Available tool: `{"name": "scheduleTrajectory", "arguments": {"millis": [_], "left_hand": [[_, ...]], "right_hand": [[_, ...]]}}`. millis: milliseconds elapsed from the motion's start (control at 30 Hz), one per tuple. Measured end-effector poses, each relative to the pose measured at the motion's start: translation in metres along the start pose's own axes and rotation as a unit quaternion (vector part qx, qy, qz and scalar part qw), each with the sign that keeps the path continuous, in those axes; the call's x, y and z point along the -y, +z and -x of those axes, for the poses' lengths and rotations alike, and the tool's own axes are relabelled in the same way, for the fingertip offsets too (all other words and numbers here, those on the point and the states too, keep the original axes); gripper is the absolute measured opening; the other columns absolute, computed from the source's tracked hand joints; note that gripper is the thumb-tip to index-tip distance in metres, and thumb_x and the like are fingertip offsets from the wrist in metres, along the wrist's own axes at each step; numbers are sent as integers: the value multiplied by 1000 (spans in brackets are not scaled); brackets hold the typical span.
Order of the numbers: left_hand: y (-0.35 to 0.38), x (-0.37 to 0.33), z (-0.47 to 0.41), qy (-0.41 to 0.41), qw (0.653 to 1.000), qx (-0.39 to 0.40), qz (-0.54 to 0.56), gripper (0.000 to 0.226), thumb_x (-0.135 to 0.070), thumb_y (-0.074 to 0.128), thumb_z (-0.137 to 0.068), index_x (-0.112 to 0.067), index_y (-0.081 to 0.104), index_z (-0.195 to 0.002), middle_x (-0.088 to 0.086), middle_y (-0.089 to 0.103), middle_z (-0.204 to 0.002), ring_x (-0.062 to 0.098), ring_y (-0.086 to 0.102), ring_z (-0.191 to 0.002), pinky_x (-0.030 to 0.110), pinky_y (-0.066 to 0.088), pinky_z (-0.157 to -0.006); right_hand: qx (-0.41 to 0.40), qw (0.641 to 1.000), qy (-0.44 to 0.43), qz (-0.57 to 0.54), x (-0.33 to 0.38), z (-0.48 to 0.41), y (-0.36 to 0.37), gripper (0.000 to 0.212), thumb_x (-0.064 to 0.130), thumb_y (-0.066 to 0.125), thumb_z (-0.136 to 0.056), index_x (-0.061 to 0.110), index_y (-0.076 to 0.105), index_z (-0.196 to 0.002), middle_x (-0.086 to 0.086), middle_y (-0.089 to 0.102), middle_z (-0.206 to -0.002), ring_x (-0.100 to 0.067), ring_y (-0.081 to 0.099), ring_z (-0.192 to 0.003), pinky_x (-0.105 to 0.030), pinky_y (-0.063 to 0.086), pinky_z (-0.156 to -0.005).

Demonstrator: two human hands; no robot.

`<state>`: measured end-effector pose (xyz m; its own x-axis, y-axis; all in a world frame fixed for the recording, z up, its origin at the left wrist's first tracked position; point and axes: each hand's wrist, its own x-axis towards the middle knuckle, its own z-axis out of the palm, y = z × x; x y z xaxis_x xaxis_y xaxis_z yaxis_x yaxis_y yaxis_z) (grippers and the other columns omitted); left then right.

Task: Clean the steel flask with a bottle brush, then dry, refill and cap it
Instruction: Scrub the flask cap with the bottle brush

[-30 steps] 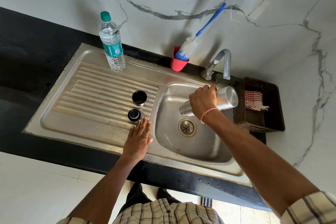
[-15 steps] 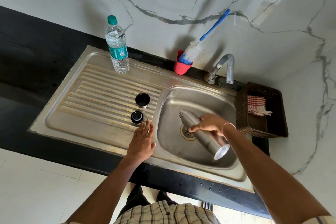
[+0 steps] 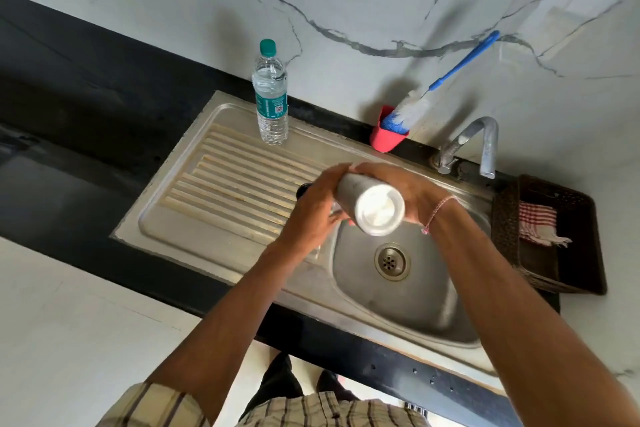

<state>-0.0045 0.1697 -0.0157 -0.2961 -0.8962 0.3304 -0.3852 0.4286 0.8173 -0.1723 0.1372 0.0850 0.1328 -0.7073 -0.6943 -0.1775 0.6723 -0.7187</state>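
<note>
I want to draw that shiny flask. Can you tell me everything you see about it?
The flask is a plain silvery steel tube with a flat round bottom. It is tilted, bottom toward the camera, its mouth hidden. The left hand and right hand both grip it above the sink.

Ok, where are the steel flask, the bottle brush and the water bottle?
steel flask [image 3: 379,210], head view, on its round base, which faces the camera.
bottle brush [image 3: 410,109], head view, on its white bristles.
water bottle [image 3: 271,104], head view, on its green label.
</note>
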Motion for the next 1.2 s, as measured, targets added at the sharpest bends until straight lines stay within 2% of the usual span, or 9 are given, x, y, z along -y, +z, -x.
{"name": "scheduleTrajectory", "arguments": {"millis": [167, 233, 300, 367, 433, 533, 767, 833, 1200], "left_hand": [[-69, 31, -12, -22, 994, -66, -89, 75, -20, 88, -79, -5, 50, -142, 9, 61, -135, 23, 63, -122, 35, 55, -101], [-95, 49, -11, -60, 989, -76, -115, 75, -38, 85, -81, -5, 52, -140, 8, 65, -130, 22, 65, -115, 29, 55, -95], [-117, 64, -8, -97, 984, -73, -131, 77, -50, 85, -80, -7, 55, -136, 7, 68, -122, 21, 67, -104, 33, 57, -85], [-132, 77, -4, -128, 980, -52, -141, 78, -54, 85, -76, -12, 55, -134, 5, 71, -117, 20, 68, -98, 39, 58, -81], [-141, 88, 0, -157, 974, -22, -160, 78, -59, 84, -75, -17, 54, -134, 2, 74, -114, 20, 70, -96, 39, 59, -80], [-147, 101, 2, -194, 967, 16, -163, 78, -55, 85, -76, -16, 55, -135, 4, 76, -114, 22, 71, -98, 33, 55, -80], [-154, 145, 7, -270, 949, 126, -106, 79, -43, 83, -79, -18, 45, -143, 7, 74, -121, 27, 72, -108, 49, 59, -94], [-152, 153, 8, -273, 946, 143, -100, 72, -29, 83, -85, -15, 46, -144, 9, 73, -123, 27, 71, -110, 49, 57, -97], [-149, 166, 16, -274, 951, 118, -77, 65, -14, 85, -84, -9, 51, -138, 9, 73, -125, 27, 70, -116, 50, 56, -100]], "right_hand": [[35, 996, -61, -47, 44, -16, 50, 17, 14, 58, -98, 5, 68, -110, -25, 73, -105, -39, 73, -88, -50, 62, -79], [38, 993, -111, 10, 52, -21, 69, 30, -1, 48, -101, 11, 63, -124, -21, 72, -112, -43, 74, -86, -51, 63, -76], [12, 970, -201, 134, 55, -28, 89, 48, -11, 57, -92, 15, 58, -132, -11, 69, -122, -34, 75, -87, -44, 63, -80], [-32, 909, -277, 309, 56, -35, 107, 64, 3, 80, -79, 15, 55, -137, 0, 68, -123, -21, 70, -96, -27, 58, -88], [-58, 870, -295, 389, 53, -46, 123, 88, 23, 92, -70, 16, 46, -145, -3, 66, -132, -23, 66, -112, -33, 51, -101], [-74, 870, -300, 384, 45, -65, 139, 101, 33, 95, -66, 17, 38, -149, -7, 62, -137, -28, 63, -118, -44, 50, -105], [-71, 883, -254, 389, 34, -96, 153, 95, 28, 93, -69, 13, 42, -147, -10, 62, -139, -32, 60, -123, -37, 46, -104], [-66, 882, -248, 395, 31, -102, 155, 93, 26, 93, -70, 13, 43, -147, -11, 63, -137, -33, 61, -122, -37, 46, -103], [-69, 868, -270, 410, 21, -115, 162, 89, 26, 93, -70, 13, 44, -144, -12, 65, -133, -34, 69, -107, -40, 51, -99]]}}
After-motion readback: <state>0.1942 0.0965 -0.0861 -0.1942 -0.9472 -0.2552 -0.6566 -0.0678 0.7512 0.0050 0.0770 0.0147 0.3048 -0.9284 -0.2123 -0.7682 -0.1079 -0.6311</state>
